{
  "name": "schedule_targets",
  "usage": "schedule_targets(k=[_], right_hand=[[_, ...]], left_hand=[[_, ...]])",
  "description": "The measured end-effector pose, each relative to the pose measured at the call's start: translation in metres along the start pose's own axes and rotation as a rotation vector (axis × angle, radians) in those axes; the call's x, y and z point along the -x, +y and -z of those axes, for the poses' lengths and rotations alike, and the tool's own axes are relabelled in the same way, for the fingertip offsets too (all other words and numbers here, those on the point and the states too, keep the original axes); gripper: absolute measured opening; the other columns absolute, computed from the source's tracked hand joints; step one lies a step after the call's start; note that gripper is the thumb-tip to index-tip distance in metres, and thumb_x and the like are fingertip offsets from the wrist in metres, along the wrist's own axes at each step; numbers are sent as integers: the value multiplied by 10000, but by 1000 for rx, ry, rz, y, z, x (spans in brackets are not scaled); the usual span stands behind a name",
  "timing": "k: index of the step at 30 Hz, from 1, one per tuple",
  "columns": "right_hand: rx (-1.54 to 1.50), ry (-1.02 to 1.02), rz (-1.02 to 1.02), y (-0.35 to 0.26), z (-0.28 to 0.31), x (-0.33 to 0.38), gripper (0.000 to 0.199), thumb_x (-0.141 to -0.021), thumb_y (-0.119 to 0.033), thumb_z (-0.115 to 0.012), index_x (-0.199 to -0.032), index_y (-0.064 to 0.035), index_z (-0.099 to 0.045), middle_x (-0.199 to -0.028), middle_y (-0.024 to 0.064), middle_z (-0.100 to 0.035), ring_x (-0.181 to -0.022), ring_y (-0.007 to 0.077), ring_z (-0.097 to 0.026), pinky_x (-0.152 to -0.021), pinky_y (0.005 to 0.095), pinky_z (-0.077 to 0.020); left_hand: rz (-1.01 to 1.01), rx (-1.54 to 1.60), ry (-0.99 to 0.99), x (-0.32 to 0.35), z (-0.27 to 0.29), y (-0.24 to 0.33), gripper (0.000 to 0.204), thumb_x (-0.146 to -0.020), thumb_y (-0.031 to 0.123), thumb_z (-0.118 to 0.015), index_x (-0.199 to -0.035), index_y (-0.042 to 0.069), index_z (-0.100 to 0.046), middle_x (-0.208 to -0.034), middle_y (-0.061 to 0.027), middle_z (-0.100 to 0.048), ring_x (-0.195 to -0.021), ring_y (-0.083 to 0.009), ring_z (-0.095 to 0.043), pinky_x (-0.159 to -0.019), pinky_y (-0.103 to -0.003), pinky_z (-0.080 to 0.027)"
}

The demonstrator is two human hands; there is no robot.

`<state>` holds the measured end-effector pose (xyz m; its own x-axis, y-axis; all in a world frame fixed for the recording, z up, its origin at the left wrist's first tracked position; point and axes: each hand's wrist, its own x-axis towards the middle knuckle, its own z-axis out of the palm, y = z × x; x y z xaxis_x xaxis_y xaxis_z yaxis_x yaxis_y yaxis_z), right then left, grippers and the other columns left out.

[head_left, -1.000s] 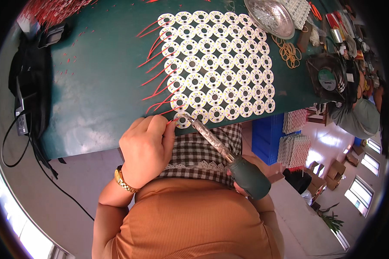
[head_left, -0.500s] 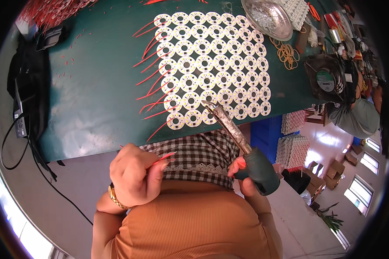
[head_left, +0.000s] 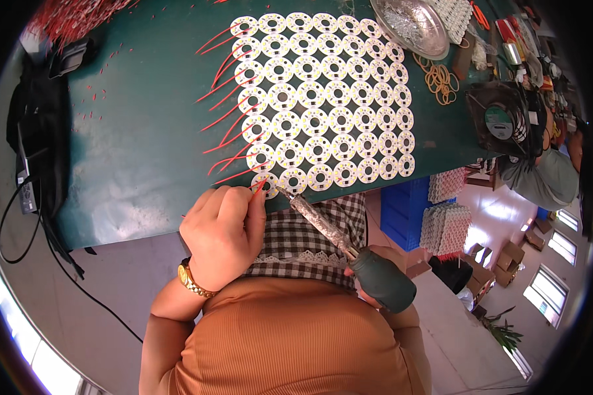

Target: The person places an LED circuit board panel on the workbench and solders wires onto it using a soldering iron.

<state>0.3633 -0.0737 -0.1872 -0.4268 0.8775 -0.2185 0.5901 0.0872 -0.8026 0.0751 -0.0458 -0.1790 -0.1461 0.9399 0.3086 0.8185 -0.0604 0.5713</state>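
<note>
Rows of round white ring-shaped LED boards (head_left: pixel 315 122) lie in a grid on the green table (head_left: pixel 138 131). Red wires (head_left: pixel 225 140) stick out leftward from the boards of the left column. My left hand (head_left: pixel 221 220) pinches a short red wire (head_left: pixel 259 186) over the nearest board of that column (head_left: pixel 270 182). My right hand (head_left: pixel 369 297) is wrapped round the dark handle of a soldering iron (head_left: pixel 323 227), which partly hides the fingers. The iron's tip is beside the wire's end, at that same board; whether they touch I cannot tell.
A metal dish (head_left: pixel 412 26) stands at the far right, with rubber bands (head_left: pixel 441 84) near it. A black fan (head_left: pixel 501 122) sits at the right edge. Red wires (head_left: pixel 72 20) are heaped far left. Beyond the fan, a person in grey (head_left: pixel 540 181) is partly visible.
My left hand has moved up and right, bringing the wire over the nearest left board. The soldering iron has swung down and left, its tip now at that board.
</note>
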Motion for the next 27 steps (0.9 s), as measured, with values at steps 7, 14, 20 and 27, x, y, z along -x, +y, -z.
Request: schedule_targets(k=[7,14,20,27], right_hand=[[-235,-3,136,-3,3,-12,154,-707,-189,-728,-767,-56,-678,-620,73,-604,-588,176,-592,-541,323,-468],[-196,10,36,5,-3,-8,282,-645,-156,-769,-850,-26,-626,-690,86,-636,-588,238,-628,-532,315,-492],[-126,-125,-25,29,-4,25,341,-678,-156,-762,-942,2,-614,-755,87,-664,-663,222,-664,-522,296,-506],[-673,142,-134,-4,-16,-5,189,-696,-103,-696,-878,-74,-654,-793,41,-657,-672,155,-590,-652,307,-501]], left_hand=[[14,-23,-32,1,0,2,169,-766,62,-709,-722,70,-545,-602,-60,-514,-500,-247,-487,-449,-356,-376],[-2,-32,-30,-2,-1,3,168,-768,65,-702,-722,71,-541,-605,-58,-512,-503,-248,-484,-450,-359,-373],[5,-43,-8,0,2,1,169,-765,65,-708,-728,71,-543,-606,-57,-512,-502,-245,-482,-452,-358,-372],[11,9,-69,5,11,2,134,-766,26,-698,-772,48,-566,-666,-87,-537,-560,-256,-512,-487,-360,-371]])
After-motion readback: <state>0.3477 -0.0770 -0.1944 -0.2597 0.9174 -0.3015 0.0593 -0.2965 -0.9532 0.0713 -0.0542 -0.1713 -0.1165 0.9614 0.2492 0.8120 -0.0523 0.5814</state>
